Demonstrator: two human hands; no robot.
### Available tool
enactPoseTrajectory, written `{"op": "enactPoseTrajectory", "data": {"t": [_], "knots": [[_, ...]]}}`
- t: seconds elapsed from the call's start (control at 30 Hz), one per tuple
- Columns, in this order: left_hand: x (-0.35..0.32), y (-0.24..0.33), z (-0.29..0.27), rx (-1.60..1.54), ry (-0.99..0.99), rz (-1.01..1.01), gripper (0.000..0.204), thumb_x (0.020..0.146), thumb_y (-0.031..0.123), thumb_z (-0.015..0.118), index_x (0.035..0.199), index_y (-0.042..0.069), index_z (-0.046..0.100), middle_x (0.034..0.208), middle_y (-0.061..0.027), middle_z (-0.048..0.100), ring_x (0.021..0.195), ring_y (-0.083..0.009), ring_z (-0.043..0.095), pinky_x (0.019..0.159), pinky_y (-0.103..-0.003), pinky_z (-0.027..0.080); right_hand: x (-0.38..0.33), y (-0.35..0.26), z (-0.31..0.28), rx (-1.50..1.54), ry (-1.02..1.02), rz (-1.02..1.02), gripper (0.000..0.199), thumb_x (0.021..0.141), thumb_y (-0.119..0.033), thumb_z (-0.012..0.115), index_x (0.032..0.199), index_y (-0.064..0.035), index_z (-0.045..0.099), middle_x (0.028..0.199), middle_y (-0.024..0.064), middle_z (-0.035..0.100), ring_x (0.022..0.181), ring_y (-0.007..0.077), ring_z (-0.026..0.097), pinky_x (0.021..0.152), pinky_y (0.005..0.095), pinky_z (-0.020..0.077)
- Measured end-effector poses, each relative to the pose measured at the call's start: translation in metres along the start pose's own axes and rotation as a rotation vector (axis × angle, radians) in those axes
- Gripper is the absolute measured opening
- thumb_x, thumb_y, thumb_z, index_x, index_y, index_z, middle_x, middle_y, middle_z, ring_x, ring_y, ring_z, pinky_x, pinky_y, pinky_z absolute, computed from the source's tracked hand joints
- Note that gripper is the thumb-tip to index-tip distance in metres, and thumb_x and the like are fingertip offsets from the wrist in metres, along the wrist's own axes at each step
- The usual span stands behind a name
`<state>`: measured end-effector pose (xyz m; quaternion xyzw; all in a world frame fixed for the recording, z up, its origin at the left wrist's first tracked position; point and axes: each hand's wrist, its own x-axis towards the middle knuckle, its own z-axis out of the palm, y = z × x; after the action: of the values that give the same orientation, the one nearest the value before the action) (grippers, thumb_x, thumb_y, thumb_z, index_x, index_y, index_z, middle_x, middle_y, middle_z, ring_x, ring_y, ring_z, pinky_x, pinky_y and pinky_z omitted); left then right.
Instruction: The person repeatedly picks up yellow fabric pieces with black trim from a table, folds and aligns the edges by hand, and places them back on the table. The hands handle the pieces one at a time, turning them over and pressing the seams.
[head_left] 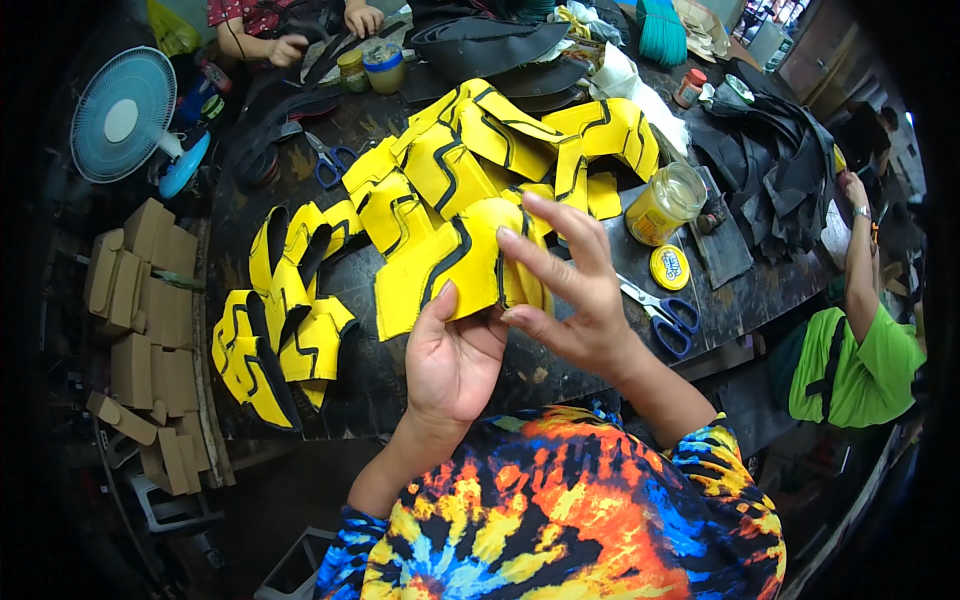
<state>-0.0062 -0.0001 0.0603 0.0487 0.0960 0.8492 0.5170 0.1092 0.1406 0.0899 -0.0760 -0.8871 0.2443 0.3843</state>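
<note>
My left hand (pixel 455 365) grips a yellow material piece (pixel 425 275) with a black wavy strip and dark edging. Its thumb lies on the front, and the other fingers are hidden behind the piece. The right hand (pixel 590 295) has its fingers spread at the piece's right side, with the index fingertip and thumb at its dark edge. Beyond both hands lies a pile of similar yellow pieces (pixel 440 165). More curved yellow pieces (pixel 300 280) are gathered to the left. Scissors with blue handles (pixel 672 322) lie just right of my right hand.
A jar (pixel 665 203) and its yellow lid (pixel 669 268) stand right of the pile. Other scissors (pixel 328 162), black sheets (pixel 490 45) and dark scraps (pixel 780 180) lie around. A fan (pixel 122 115) and cardboard pieces (pixel 150 290) are left. Two people (pixel 262 30) (pixel 850 365) work nearby.
</note>
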Motion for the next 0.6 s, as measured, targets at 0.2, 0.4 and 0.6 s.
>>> {"op": "enactPoseTrajectory", "data": {"t": [0.2, 0.4, 0.6], "knots": [[0.003, 0.000, -0.006, -0.172, -0.057, -0.091, 0.045, 0.108, 0.020, 0.047, 0.148, 0.000, 0.046, 0.148, -0.0161, 0.056, 0.135, -0.0282, 0.056, 0.110, -0.045, 0.048, -0.009, -0.002, 0.012, -0.113, 0.163, -0.194, 0.055, 0.076, -0.032, 0.084, 0.129, -0.0208, 0.074, 0.144, 0.0106, 0.058, 0.127, 0.0333, 0.052, 0.107, 0.0450, 0.0401], [0.001, -0.003, -0.005, -0.130, -0.023, -0.098, 0.045, 0.108, 0.020, 0.047, 0.148, 0.001, 0.046, 0.147, -0.0152, 0.057, 0.133, -0.0288, 0.058, 0.110, -0.046, 0.048, 0.009, 0.015, -0.006, -0.026, -0.054, -0.048, 0.070, 0.072, -0.045, 0.081, 0.138, -0.0233, 0.067, 0.153, 0.0145, 0.046, 0.138, 0.0371, 0.044, 0.114, 0.0498, 0.0320], [0.009, 0.004, -0.009, -0.120, -0.017, -0.072, 0.044, 0.108, 0.019, 0.047, 0.149, 0.002, 0.045, 0.147, -0.0153, 0.056, 0.133, -0.0295, 0.057, 0.111, -0.047, 0.047, 0.002, 0.004, 0.000, -0.012, 0.017, -0.293, 0.037, 0.082, -0.028, 0.080, 0.119, -0.0312, 0.078, 0.147, 0.0085, 0.056, 0.135, 0.0322, 0.050, 0.112, 0.0492, 0.0351]]}}
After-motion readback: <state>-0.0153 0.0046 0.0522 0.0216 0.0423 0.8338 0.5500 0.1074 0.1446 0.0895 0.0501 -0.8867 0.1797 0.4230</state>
